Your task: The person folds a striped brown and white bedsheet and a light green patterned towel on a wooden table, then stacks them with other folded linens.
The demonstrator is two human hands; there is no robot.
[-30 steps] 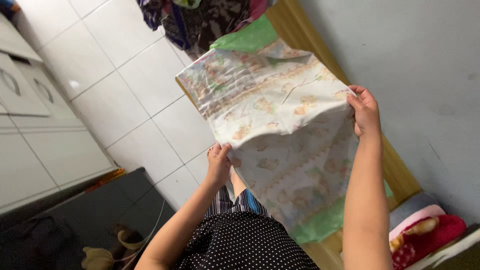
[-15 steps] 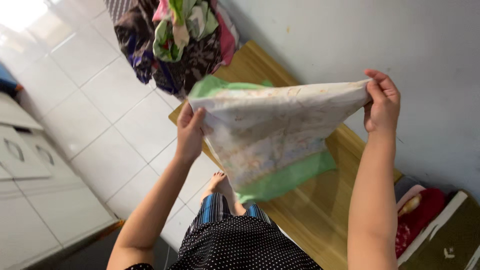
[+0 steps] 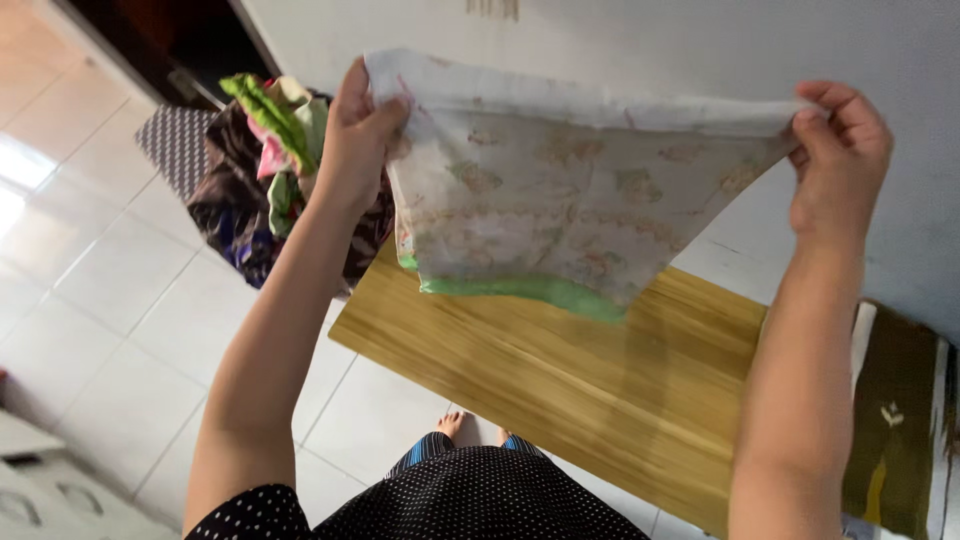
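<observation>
I hold a pale printed cloth [image 3: 560, 190] with a green hem up in the air, stretched flat between both hands. My left hand [image 3: 358, 135] pinches its upper left corner. Its upper right corner is gripped by my right hand [image 3: 838, 150]. The cloth hangs above a wooden table [image 3: 560, 380], with its green edge just over the tabletop.
A heap of mixed coloured clothes [image 3: 265, 170] lies at the table's far left end. A grey wall [image 3: 640, 40] stands behind the table. White floor tiles [image 3: 100, 300] spread to the left. An olive and white cloth [image 3: 900, 420] lies at the right edge.
Both hands have risen and spread apart, lifting the cloth off the table until it hangs stretched. The view has tilted up toward the wall.
</observation>
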